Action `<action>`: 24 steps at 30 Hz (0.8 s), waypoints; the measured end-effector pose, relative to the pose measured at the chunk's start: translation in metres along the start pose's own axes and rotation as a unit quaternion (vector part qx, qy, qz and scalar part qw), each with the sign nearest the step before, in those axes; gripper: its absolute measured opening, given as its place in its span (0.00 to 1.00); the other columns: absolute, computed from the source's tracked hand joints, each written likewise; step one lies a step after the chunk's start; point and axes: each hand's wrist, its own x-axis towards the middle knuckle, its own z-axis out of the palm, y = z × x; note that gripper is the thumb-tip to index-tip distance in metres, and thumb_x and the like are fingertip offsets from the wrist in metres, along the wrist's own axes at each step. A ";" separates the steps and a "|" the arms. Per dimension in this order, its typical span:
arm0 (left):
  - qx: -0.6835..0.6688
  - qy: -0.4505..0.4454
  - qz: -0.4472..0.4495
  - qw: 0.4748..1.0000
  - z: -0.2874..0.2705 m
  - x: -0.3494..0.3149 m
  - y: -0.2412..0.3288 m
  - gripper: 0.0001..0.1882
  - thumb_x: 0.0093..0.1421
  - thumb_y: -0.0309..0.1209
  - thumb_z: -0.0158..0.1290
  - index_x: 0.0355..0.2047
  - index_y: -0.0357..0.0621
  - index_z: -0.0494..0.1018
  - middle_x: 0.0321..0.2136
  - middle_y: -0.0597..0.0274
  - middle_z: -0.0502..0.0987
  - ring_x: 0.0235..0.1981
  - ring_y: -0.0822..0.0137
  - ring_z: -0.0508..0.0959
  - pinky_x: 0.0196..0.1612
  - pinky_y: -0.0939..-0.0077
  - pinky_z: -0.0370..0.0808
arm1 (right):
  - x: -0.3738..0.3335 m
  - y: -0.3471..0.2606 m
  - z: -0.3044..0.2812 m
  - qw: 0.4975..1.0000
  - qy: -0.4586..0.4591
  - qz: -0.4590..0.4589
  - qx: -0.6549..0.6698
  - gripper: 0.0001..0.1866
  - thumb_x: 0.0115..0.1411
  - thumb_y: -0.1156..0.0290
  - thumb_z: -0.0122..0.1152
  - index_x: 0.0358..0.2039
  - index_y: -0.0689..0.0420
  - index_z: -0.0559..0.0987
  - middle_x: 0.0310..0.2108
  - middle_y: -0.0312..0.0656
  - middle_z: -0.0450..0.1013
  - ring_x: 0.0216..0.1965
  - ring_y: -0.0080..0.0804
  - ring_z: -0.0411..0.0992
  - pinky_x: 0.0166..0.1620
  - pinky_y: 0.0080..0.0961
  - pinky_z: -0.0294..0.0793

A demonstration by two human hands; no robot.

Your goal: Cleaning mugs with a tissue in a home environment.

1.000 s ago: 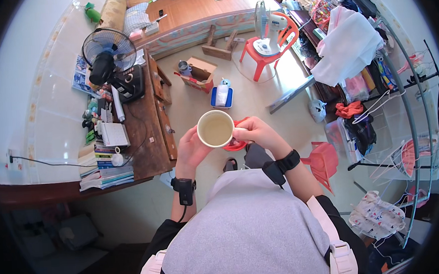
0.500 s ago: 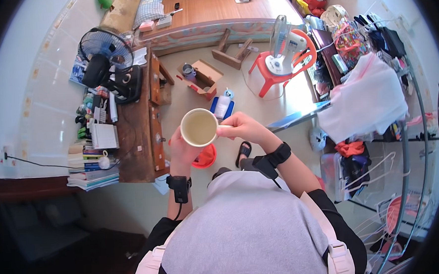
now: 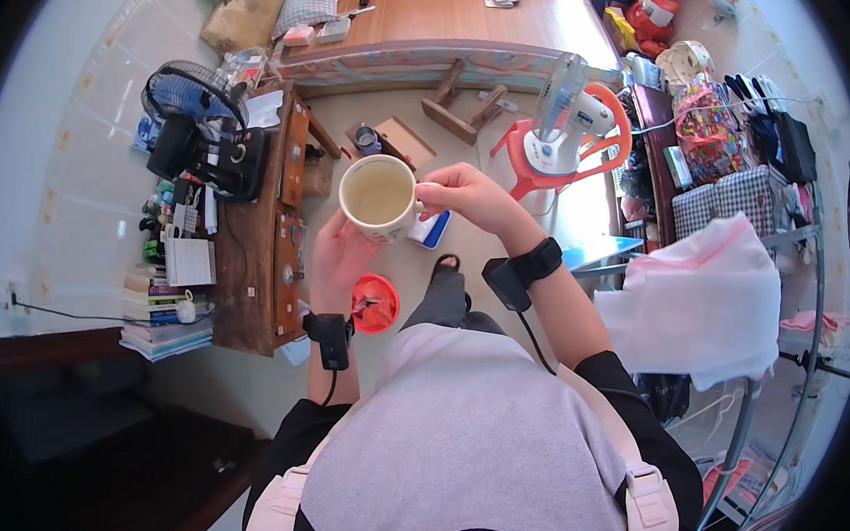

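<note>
A cream mug (image 3: 385, 233) with pale liquid in it is held up before me, over the floor. My right hand (image 3: 472, 201) is closed, its fingers pinching the mug's handle on the right side. From below and the left, my left hand (image 3: 341, 260) cups the mug's side and underside, with most of its fingers hidden behind the mug. Black bands with small boxes sit on both my wrists.
A wooden desk (image 3: 244, 265) with books and a black fan (image 3: 187, 134) stands at left. Ahead lie an open cardboard box (image 3: 409, 141) and a wooden stool (image 3: 451, 120). A red chair (image 3: 545, 175) holds a white fan. A red bin (image 3: 375, 305) stands near my feet; a cloth-draped rack (image 3: 706, 299) is at right.
The mug has risen slightly in the view and tilted, so more of its outer wall shows. My leg has come forward, and the surroundings have shifted as I moved.
</note>
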 end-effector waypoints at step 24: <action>0.064 0.053 0.112 0.990 0.038 0.231 0.103 0.23 0.67 0.39 0.32 0.58 0.40 0.55 0.56 0.52 0.61 0.57 0.57 0.62 0.58 0.55 0.59 | 0.222 -0.094 -0.185 0.995 -0.102 0.018 0.003 0.14 0.60 0.63 0.54 0.24 0.59 0.76 0.21 0.28 0.67 0.26 0.14 0.67 0.41 0.25 0.74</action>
